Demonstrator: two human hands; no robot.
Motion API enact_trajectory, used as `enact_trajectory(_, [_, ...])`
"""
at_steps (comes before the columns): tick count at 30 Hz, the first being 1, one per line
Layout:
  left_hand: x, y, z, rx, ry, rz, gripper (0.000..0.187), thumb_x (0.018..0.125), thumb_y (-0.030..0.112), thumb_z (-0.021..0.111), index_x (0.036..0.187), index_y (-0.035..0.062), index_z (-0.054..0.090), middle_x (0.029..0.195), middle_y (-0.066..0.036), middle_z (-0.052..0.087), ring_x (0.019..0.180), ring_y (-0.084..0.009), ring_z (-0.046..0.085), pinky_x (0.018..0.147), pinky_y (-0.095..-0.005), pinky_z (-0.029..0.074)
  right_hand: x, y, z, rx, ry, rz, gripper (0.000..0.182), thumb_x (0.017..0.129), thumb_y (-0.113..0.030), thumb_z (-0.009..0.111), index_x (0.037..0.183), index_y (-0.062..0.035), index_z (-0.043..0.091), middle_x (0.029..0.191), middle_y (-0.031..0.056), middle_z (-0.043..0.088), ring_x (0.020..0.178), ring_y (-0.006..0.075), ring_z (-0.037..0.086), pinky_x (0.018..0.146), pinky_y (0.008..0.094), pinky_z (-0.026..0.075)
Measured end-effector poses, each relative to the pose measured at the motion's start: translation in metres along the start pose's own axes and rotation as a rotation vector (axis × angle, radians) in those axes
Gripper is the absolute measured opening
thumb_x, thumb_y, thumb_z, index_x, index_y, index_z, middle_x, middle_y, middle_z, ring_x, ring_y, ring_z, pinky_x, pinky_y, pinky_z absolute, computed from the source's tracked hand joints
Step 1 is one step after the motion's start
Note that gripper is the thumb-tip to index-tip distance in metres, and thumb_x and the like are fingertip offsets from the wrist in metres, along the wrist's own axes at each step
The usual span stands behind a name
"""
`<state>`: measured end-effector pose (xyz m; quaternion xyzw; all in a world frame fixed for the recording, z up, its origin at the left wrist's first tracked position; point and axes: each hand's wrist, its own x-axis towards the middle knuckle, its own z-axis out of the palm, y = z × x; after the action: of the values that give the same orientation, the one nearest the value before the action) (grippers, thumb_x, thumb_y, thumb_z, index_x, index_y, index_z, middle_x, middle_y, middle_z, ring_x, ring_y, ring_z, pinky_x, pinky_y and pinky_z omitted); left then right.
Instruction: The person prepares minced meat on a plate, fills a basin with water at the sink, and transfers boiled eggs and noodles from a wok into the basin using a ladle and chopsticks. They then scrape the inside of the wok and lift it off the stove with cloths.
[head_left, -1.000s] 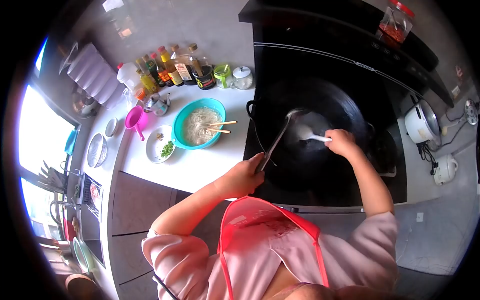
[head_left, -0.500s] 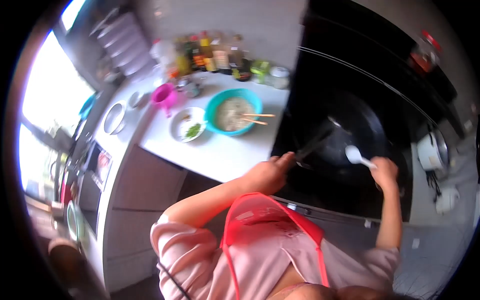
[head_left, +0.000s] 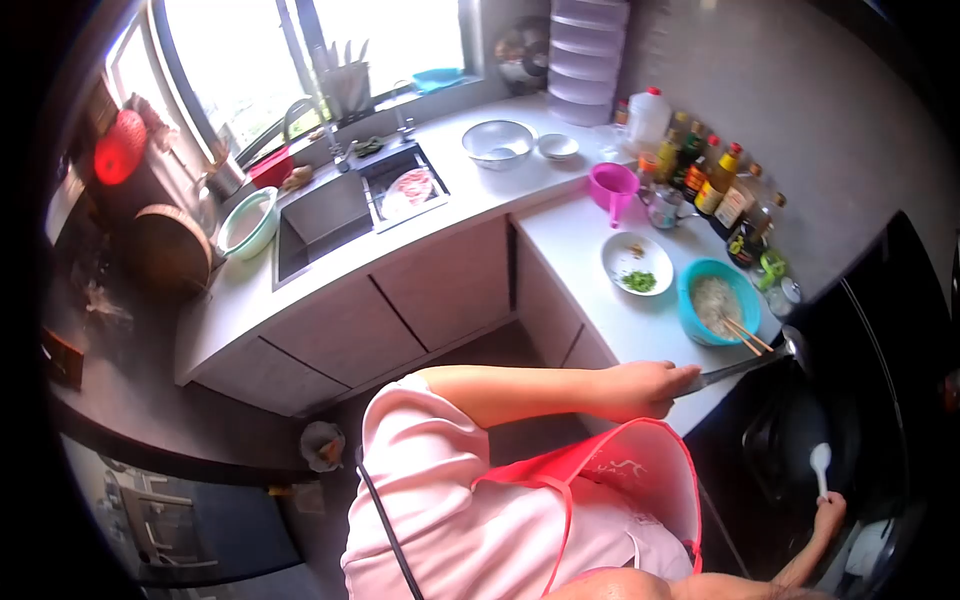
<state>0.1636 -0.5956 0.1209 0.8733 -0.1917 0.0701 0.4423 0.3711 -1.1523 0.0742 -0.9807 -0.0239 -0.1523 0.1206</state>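
Note:
My left hand is closed round the handle of a metal ladle. The round end of the ladle reaches the near side of a turquoise bowl, above the counter and stove edge. That bowl holds a pale, wet mixture with a pair of chopsticks leaning in it. Low at the right, my right hand grips a white spoon, its head over the dark wok. What lies inside the wok is too dark to make out.
A white plate with chopped greens and a pink cup stand beside the bowl. Several bottles line the wall. Farther left are a sink, a mesh basket and a pale green basin.
The view has swung left, bringing the sink and window into sight. My left hand has lifted the ladle from the wok toward the turquoise bowl. My right hand still holds the spoon.

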Motion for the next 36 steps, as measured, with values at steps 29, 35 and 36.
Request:
enact_trajectory(29, [-0.457, -0.127, -0.151, 0.663, 1.187, -1.247, 0.061, 0.074, 0.007, 0.056, 0.131, 0.0, 0.032, 0.1, -0.026, 0.053, 0.088, -0.0409, 0.054, 0.076, -0.0423, 0.046, -0.114, -1.042, 0.24, 0.8, -0.782, -1.291, 0.036, 0.07, -0.032, 0.066, 0.093, -0.0043, 0.066, 0.079, 0.014, 0.064, 0.071, 0.0228, 0.062, 0.066, 0.0322, 0.047])
enact_trajectory(35, [-0.456, -0.168, -0.148, 0.394, 1.391, -1.463, 0.061, 0.072, 0.013, 0.064, 0.126, 0.0012, 0.04, 0.104, -0.024, 0.055, 0.094, -0.0379, 0.056, 0.08, -0.0407, 0.046, -0.16, -1.201, 0.305, 0.53, -0.822, -1.459, 0.029, 0.07, -0.039, 0.064, 0.085, -0.0148, 0.068, 0.08, 0.0089, 0.065, 0.08, 0.027, 0.062, 0.073, 0.0364, 0.047])
enact_trajectory(36, [-0.452, -0.172, -0.153, 0.39, 1.405, -1.487, 0.061, 0.072, 0.013, 0.064, 0.126, 0.0012, 0.04, 0.104, -0.024, 0.055, 0.094, -0.0379, 0.056, 0.08, -0.0407, 0.046, -0.165, -1.218, 0.316, 0.521, -0.838, -1.48, 0.028, 0.071, -0.038, 0.064, 0.085, -0.015, 0.068, 0.081, 0.009, 0.065, 0.081, 0.027, 0.061, 0.073, 0.0366, 0.047])
